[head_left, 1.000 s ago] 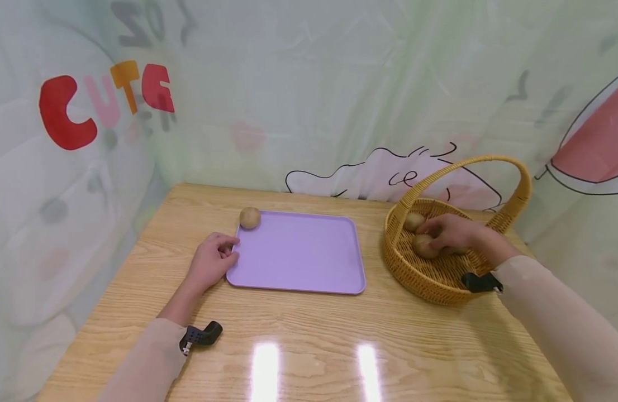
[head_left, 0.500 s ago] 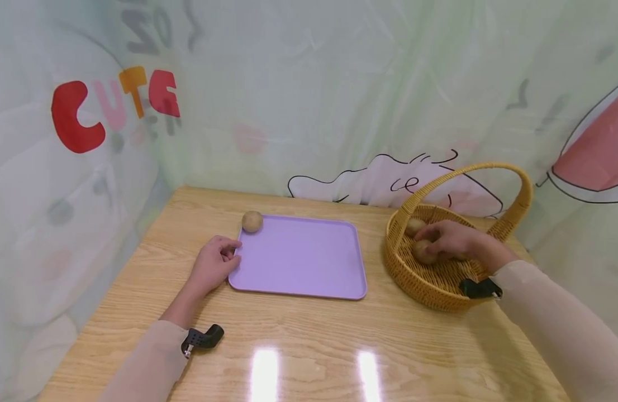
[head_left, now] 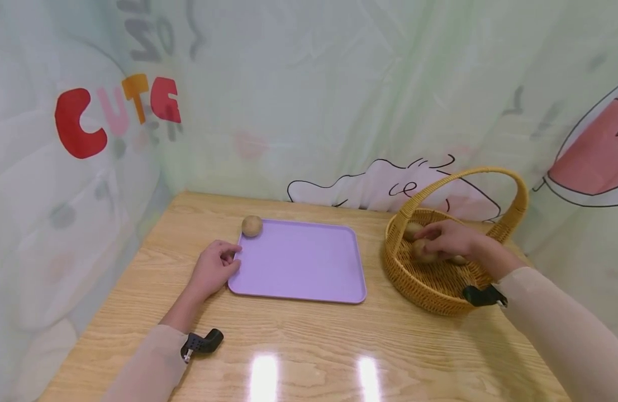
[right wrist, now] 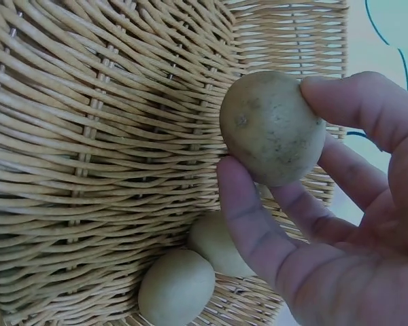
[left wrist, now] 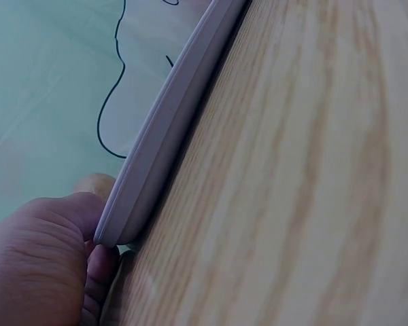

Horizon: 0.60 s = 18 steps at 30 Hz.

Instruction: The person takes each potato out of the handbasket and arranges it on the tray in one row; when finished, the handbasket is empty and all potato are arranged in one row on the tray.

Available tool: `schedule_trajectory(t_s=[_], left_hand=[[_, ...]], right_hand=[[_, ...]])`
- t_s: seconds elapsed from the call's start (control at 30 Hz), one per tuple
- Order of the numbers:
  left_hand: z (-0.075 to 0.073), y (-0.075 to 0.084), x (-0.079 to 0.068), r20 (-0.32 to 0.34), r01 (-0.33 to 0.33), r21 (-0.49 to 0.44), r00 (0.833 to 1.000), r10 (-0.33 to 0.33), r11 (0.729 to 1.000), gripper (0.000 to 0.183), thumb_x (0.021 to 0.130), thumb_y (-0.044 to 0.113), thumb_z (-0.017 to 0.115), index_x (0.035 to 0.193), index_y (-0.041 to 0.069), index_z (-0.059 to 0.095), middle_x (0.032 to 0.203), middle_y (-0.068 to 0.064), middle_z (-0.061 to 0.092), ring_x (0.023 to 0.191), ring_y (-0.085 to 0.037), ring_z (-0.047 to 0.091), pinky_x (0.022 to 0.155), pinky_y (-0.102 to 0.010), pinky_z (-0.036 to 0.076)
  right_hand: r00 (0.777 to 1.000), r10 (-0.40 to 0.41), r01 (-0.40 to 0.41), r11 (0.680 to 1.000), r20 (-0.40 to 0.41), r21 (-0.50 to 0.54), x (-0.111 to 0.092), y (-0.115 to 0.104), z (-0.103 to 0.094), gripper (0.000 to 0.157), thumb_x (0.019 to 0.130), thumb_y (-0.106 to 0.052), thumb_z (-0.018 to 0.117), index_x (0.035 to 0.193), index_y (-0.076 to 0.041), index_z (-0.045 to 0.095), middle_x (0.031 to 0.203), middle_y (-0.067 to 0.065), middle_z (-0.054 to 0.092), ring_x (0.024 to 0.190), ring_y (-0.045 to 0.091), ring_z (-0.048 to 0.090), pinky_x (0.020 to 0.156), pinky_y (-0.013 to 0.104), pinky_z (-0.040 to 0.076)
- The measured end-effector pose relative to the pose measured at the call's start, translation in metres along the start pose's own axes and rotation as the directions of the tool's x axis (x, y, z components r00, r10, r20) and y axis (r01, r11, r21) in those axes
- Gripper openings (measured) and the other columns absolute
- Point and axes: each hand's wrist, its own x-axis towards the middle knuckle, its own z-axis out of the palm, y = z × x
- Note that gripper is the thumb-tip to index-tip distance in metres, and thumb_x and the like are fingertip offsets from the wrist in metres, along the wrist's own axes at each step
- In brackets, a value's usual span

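Note:
My right hand is inside the wicker basket, pinching a round brown potato between thumb and fingertips. Two more potatoes lie lower in the basket in the right wrist view, a nearer potato and another potato beside it. At the left edge of the purple tray, my left hand grips the rim. The left wrist view shows the thumb on the upper side of the tray's edge and curled fingers below. One potato sits at the tray's far left corner.
The basket's tall arched handle rises over my right hand and forearm. Tray and basket stand on a wooden table, with table surface between them. A printed curtain hangs behind the table and along the left side.
The head view has tilted slightly, so everything sits lower in the picture. Relative to the basket, my right hand and its potato have risen a little. My left hand keeps its place on the tray.

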Motion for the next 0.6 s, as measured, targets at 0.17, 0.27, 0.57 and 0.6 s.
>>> schedule_trajectory(t_s=[0.17, 0.27, 0.57, 0.6], left_hand=[[0.001, -0.003, 0.000, -0.005, -0.004, 0.006, 1.000, 0.004, 1.000, 0.026, 0.083, 0.007, 0.071, 0.109, 0.002, 0.070, 0.095, -0.007, 0.055, 0.075, -0.018, 0.052, 0.063, -0.026, 0.046], [0.001, -0.005, 0.000, -0.007, -0.008, 0.010, 1.000, 0.008, 1.000, 0.026, 0.083, 0.007, 0.071, 0.108, 0.003, 0.071, 0.094, -0.007, 0.055, 0.075, -0.017, 0.052, 0.064, -0.026, 0.047], [0.001, -0.004, 0.000, -0.004, -0.004, 0.002, 1.000, 0.004, 1.000, 0.026, 0.083, 0.006, 0.071, 0.108, 0.002, 0.071, 0.096, -0.008, 0.055, 0.075, -0.017, 0.053, 0.064, -0.026, 0.047], [0.001, -0.003, 0.000, -0.004, -0.004, 0.000, 1.000, 0.004, 1.000, 0.026, 0.083, 0.005, 0.071, 0.108, 0.002, 0.071, 0.096, -0.008, 0.055, 0.075, -0.017, 0.053, 0.064, -0.026, 0.047]], right_hand=[[0.997, -0.034, 0.026, 0.993, -0.071, -0.111, -0.012, -0.007, -0.002, 0.052, 0.087, -0.023, 0.069, 0.133, -0.002, 0.056, 0.117, 0.018, 0.055, 0.097, 0.026, 0.054, 0.077, 0.035, 0.049], [0.992, -0.051, 0.033, 0.987, -0.116, -0.155, -0.019, -0.010, -0.003, 0.051, 0.087, -0.027, 0.070, 0.133, -0.006, 0.058, 0.121, 0.018, 0.055, 0.102, 0.029, 0.050, 0.080, 0.035, 0.045], [0.974, -0.125, 0.106, 0.989, -0.187, -0.107, -0.043, -0.017, 0.002, 0.049, 0.089, -0.021, 0.069, 0.133, -0.003, 0.056, 0.125, 0.020, 0.049, 0.105, 0.030, 0.045, 0.075, 0.035, 0.047], [0.973, -0.132, 0.115, 0.989, -0.191, -0.097, -0.045, -0.018, 0.004, 0.049, 0.090, -0.021, 0.068, 0.133, -0.003, 0.056, 0.126, 0.021, 0.049, 0.104, 0.030, 0.046, 0.075, 0.035, 0.047]])
